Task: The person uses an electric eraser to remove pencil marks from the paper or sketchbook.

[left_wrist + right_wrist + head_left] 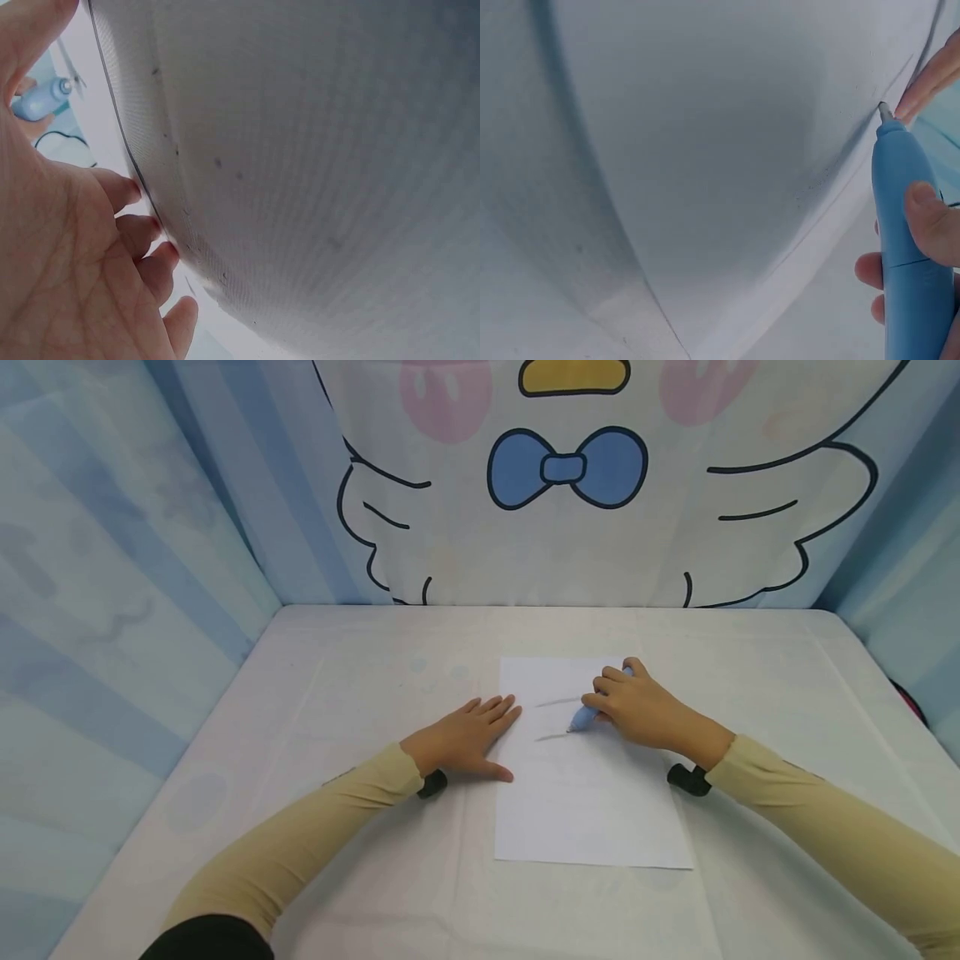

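A white sheet of paper lies on the table, with two short grey lines on its upper half. My right hand grips a thick, light-blue electric eraser, thumb on one side and fingers round the other. Its narrow metal tip points down to the left and meets the paper by the right end of the lower line. My left hand rests with fingers spread at the paper's left edge, the fingertips on the sheet. In the left wrist view, the eraser shows beyond the left thumb.
A pale cloth covers the table. Behind it hangs a curtain with a cartoon figure and a blue bow tie; more blue-and-white curtain closes the left side. Black camera mounts sit under both wrists.
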A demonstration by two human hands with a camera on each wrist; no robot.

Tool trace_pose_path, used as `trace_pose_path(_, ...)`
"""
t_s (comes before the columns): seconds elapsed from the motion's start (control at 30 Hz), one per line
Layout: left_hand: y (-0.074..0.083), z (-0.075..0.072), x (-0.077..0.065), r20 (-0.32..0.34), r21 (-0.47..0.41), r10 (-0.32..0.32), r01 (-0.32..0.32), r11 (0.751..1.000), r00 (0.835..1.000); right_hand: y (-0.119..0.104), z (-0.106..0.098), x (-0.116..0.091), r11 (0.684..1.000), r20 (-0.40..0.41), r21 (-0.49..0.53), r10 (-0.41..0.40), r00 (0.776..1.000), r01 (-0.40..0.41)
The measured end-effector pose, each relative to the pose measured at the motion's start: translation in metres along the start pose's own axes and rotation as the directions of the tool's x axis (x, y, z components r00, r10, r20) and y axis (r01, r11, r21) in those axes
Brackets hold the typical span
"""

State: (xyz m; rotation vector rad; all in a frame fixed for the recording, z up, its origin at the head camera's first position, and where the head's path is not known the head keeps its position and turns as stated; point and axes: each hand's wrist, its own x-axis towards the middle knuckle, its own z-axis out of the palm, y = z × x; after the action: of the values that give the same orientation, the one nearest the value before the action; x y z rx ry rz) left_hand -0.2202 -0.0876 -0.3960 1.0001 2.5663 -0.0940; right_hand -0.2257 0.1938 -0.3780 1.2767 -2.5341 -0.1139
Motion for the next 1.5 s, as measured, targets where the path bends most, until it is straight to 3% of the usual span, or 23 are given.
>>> trace_pose_path(0.6,-0.001,0.0,-0.001,0.002,0.005,-0.004,0.004,1.0,1.0,-0.003,-0.003,0.008,1.0,0.002,-0.026,-0.005,1.0,0.005)
trace_pose_path(1.07,-0.001,0.0,0.0,-0.001,0.014,-0.003,0.003,1.0,1.0,-0.011,0.001,0.025,0.997,0.014,0.078,-0.017,1.0,0.016)
trace_pose_path(1.5,-0.001,0.001,0.001,0.0,0.02,-0.009,0.009,1.0,1.0,-0.021,0.002,0.036,0.998,0.045,0.055,-0.028,0.999,0.026)
